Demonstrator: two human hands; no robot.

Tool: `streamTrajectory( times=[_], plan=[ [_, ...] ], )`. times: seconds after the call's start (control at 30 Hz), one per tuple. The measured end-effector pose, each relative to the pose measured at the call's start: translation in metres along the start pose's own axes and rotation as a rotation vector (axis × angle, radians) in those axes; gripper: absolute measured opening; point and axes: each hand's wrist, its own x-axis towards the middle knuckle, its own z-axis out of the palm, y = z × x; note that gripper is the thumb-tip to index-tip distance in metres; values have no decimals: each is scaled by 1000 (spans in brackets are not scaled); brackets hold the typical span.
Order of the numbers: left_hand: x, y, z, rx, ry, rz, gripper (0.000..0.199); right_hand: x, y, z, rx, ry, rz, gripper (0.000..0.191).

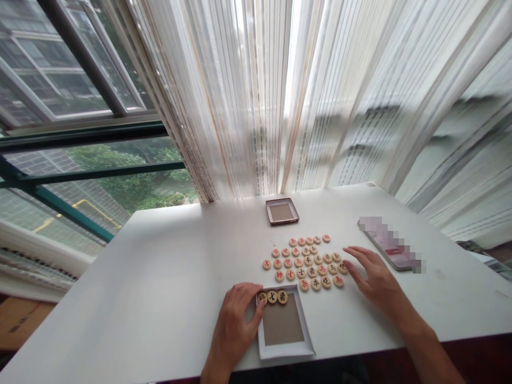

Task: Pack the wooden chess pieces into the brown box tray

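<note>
Several round wooden Chinese chess pieces [308, 261] with red or black characters lie in loose rows on the table. In front of them is a shallow open box [308, 330] with white walls and a brown bottom. Three black-character pieces [272, 297] stand side by side along its far wall. My left hand [240, 314] grips the box's left far corner, fingers outside and thumb inside against the leftmost piece. At the right end of the rows, my right hand [374, 277] has its fingers apart, the thumb tip beside or touching a black-character piece [343, 266].
A box lid [282, 212] lies inner side up at the back of the white table [172, 266]. A phone-like flat object [388, 245], partly pixelated, rests to the right. Striped curtains [256, 96] hang behind the table, with a window [80, 133] on the left.
</note>
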Motion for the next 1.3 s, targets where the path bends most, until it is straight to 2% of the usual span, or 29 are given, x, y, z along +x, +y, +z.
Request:
streamTrajectory(
  times=[0.27, 0.5, 0.7, 0.87, 1.1, 1.3],
  plan=[
    [1, 1, 0, -22, 12, 13, 22, 2, 8, 6, -3, -33, 10, 39],
    [0, 0, 1, -30, 21, 11, 22, 9, 10, 13, -8, -135, -12, 40],
    [0, 1, 1, -32, 8, 6, 22, 25, -2, 13, 2, -153, -103, 44],
    [-1, 1, 0, -37, 1, 1, 22, 42, -15, 15, -41, -231, -166, 47],
    [-1, 1, 0, -39, -4, -13, 24, 53, -16, 24, -129, -339, -189, 44],
    [-1, 1, 0, -37, 16, -4, 23, 51, -19, 21, -137, -388, -155, 43]
  ],
)
